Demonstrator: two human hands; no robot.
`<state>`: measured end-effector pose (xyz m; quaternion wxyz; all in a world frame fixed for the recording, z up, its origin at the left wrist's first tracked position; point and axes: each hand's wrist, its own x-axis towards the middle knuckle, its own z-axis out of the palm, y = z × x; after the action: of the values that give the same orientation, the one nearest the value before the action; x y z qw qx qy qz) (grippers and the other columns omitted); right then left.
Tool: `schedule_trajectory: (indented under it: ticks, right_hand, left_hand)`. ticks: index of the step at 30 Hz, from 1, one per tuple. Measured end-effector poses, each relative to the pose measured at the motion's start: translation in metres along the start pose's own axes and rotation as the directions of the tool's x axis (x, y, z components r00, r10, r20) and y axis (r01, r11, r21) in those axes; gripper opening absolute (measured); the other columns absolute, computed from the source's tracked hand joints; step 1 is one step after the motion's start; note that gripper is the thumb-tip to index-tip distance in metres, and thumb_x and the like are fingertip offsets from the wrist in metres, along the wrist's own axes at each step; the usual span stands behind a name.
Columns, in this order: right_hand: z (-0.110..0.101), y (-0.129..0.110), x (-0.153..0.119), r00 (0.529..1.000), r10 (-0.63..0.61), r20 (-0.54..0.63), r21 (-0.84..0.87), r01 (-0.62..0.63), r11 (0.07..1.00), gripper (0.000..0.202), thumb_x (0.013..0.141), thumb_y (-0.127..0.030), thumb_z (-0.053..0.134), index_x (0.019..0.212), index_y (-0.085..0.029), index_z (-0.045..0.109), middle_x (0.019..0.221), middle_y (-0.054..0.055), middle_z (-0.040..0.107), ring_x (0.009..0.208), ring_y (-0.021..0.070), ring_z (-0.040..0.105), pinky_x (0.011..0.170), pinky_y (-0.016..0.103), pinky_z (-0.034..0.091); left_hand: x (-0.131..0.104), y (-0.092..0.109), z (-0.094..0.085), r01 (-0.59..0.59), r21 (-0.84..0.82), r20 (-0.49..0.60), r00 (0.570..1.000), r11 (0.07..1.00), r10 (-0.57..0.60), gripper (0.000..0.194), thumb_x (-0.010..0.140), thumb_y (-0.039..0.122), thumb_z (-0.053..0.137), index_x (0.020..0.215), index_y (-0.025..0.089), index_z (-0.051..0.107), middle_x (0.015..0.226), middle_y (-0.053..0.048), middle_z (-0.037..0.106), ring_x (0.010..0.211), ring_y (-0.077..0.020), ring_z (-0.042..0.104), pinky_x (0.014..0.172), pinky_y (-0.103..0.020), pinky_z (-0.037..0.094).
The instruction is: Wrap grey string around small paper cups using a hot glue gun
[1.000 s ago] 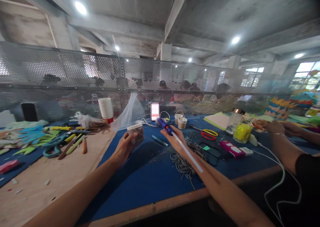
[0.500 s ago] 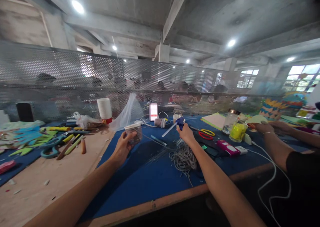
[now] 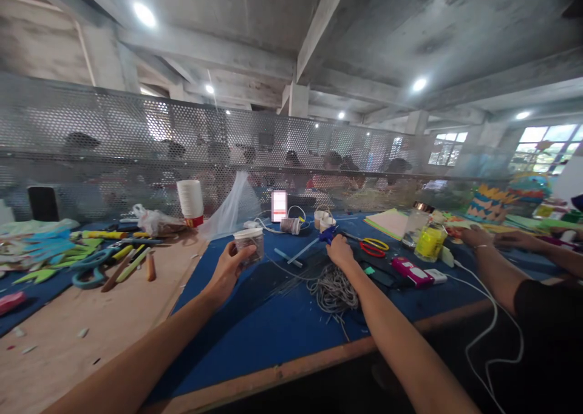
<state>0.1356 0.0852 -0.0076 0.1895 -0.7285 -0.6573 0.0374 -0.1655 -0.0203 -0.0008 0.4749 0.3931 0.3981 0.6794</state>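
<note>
Moved clockwise toward 1 o'clock since 1 s ago: right hand (image 3: pixel 340 254), gripping blue glue gun (image 3: pixel 327 236). At 11 o'clock, left hand (image 3: pixel 229 272) grips white-rimmed cup (image 3: pixel 255 240). Farther, 12 o'clock: lit phone (image 3: pixel 279 206); perforated panel (image 3: pixel 273 136) behind.

the held cup (image 3: pixel 250 240) is left of the glue gun (image 3: pixel 327 236)

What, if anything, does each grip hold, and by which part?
Left grip: a cup, by its side below the rim. Right grip: the blue glue gun; by which part cannot be told.
</note>
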Motion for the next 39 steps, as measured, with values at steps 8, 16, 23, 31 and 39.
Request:
schedule_trajectory:
  ticks: [8,16,23,31,39]
  right_hand:
    - [0.006,-0.007,-0.003,0.999,0.025,-0.025,-0.120,-0.028,0.992,0.042,0.102,-0.028,0.056,0.136,-0.003,0.053,0.133,0.031,0.059,0.118,0.0323,0.071,0.097,0.038,0.054]
    - [0.008,-0.008,-0.008,0.999,0.008,-0.035,-0.201,-0.015,0.980,0.045,0.101,-0.032,0.059,0.134,-0.002,0.059,0.131,0.031,0.064,0.128,0.0349,0.064,0.100,0.041,0.052]
    - [0.006,-0.008,-0.009,1.000,-0.007,-0.015,-0.221,0.003,0.975,0.048,0.099,-0.035,0.063,0.134,-0.002,0.061,0.133,0.029,0.064,0.127,0.0356,0.063,0.100,0.042,0.051]
    - [-0.030,-0.045,-0.037,0.935,-0.331,-0.128,0.113,0.346,0.932,0.020,0.101,-0.030,0.062,0.115,-0.018,0.070,0.126,0.014,0.071,0.121,0.0271,0.065,0.105,0.041,0.047]
    - [-0.014,-0.120,-0.094,0.811,-0.566,-0.149,0.729,0.476,0.491,0.041,0.085,-0.043,0.083,0.114,-0.019,0.065,0.107,0.008,0.077,0.104,0.0237,0.074,0.095,0.037,0.054]
  left_hand:
    - [-0.001,-0.003,-0.001,-0.007,0.038,0.034,0.999,0.999,0.005,0.056,0.066,0.037,0.094,0.112,0.019,0.067,0.113,-0.007,0.075,0.101,-0.0217,0.073,0.089,-0.034,0.058]
    - [-0.002,-0.003,0.000,-0.026,0.077,0.041,0.999,0.997,0.023,0.062,0.064,0.041,0.094,0.115,0.019,0.067,0.110,-0.007,0.075,0.098,-0.0225,0.072,0.087,-0.036,0.057]
    - [-0.003,-0.002,0.001,-0.015,0.087,0.043,0.999,0.996,0.011,0.060,0.064,0.042,0.094,0.113,0.019,0.066,0.110,-0.006,0.074,0.097,-0.0218,0.072,0.089,-0.035,0.057]
    - [-0.004,-0.001,0.001,-0.014,0.138,-0.002,1.000,0.990,0.015,0.059,0.063,0.042,0.094,0.109,0.019,0.066,0.107,-0.007,0.074,0.096,-0.0233,0.072,0.084,-0.034,0.057]
    - [-0.003,-0.001,-0.001,-0.056,0.128,-0.016,0.998,0.990,0.059,0.060,0.065,0.044,0.093,0.110,0.018,0.064,0.106,-0.007,0.073,0.100,-0.0259,0.072,0.089,-0.040,0.058]
